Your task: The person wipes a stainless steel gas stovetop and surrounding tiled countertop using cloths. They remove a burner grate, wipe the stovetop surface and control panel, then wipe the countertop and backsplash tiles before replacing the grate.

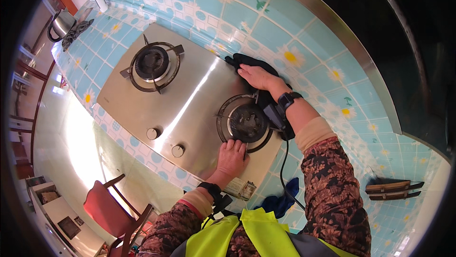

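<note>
A two-burner stainless steel gas cooktop (192, 79) lies before me. My right hand (258, 77) presses on a bunched black cloth (256, 60) at the cooktop's back edge, by the tiled wall. Its palm hides part of the cloth. My left hand (233, 157) is at the near side of the right burner (248, 122), its fingers curled over a prong of the round pan support (220, 128). The fingertips hide most of that prong. Beneath my right wrist is a dark box-shaped device (273, 116) with a black cable (282, 168) running towards me.
The left burner (152, 63) has its own pronged support. Two control knobs (153, 133) sit at the front. An electric kettle (62, 23) and a grey cloth (76, 34) stand far left. A dark blue cloth (279, 200) lies right of the cooktop. A red chair (108, 209) is below.
</note>
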`<state>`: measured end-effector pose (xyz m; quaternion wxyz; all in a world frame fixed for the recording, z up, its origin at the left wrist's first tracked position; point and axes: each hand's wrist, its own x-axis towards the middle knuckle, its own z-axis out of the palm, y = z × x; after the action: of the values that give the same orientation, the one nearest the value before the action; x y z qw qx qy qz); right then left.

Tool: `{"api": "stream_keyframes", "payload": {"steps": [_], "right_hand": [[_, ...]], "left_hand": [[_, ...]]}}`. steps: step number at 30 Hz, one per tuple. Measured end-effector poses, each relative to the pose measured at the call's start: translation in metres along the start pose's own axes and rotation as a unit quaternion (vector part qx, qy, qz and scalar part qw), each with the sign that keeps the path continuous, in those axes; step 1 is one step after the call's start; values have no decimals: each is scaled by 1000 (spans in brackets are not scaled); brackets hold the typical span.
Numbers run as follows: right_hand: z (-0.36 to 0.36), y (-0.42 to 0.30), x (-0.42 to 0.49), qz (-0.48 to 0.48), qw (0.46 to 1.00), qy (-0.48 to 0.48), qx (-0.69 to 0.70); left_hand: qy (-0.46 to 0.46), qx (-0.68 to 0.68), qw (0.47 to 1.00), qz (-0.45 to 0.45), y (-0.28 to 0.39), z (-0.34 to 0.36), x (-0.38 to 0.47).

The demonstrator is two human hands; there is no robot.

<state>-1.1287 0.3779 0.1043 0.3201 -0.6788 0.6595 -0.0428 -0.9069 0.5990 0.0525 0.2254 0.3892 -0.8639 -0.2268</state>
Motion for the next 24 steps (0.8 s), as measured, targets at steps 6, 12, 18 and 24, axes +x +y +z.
{"api": "stream_keyframes", "payload": {"steps": [6, 12, 18, 24], "right_hand": [[-16, 12, 12, -45, 997, -60, 19], [-13, 4, 10, -51, 997, -62, -22], [-9, 20, -20, -16, 998, -48, -38], [-2, 85, -115, 5, 999, 49, 9]], "left_hand": [[6, 12, 1000, -2, -3, -3, -7], [54, -28, 998, -26, -39, -29, -17], [136, -72, 987, -38, -54, -31, -16], [157, -97, 982, -36, -57, -27, -16]]}}
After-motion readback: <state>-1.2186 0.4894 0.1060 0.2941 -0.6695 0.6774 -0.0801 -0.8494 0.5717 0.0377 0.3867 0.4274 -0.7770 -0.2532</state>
